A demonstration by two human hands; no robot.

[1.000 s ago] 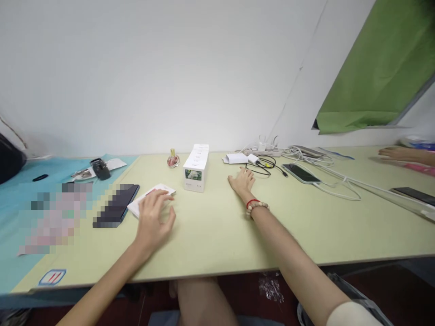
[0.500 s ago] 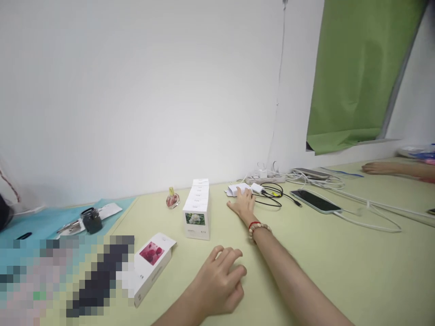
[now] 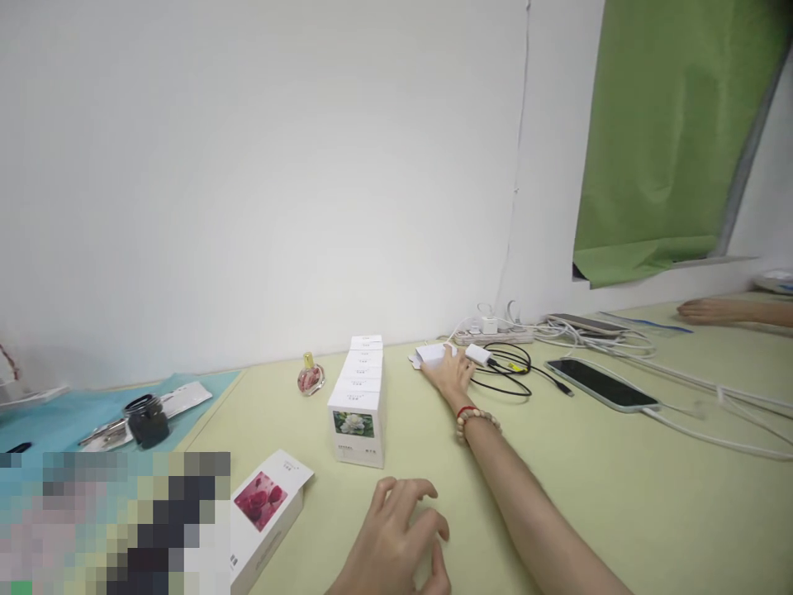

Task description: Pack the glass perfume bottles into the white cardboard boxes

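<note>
My right hand (image 3: 450, 378), with a beaded bracelet on its wrist, reaches out to a small white box (image 3: 432, 355) with an open flap. Its thumb and fingers are around the box, which the hand partly covers. Close to the camera, my left hand (image 3: 402, 533) is above the table, fingers loosely bent and apart, holding nothing. Beyond it stands a row of white boxes (image 3: 356, 405), the front one printed with a white flower. A white box with a red rose picture (image 3: 263, 504) lies to the left, its end flap open.
A small perfume bottle (image 3: 311, 376) stands left of the row. Black cable (image 3: 514, 372), a white charger (image 3: 477, 354), a power strip (image 3: 494, 335) and a phone (image 3: 600, 384) lie right. A dark jar (image 3: 147, 420) stands on blue cloth. Another person's hand (image 3: 706, 311) rests far right.
My right hand has closed in a little around the small white box. My left hand appears lower in the picture, its fingers still bent. The view has shifted slightly.
</note>
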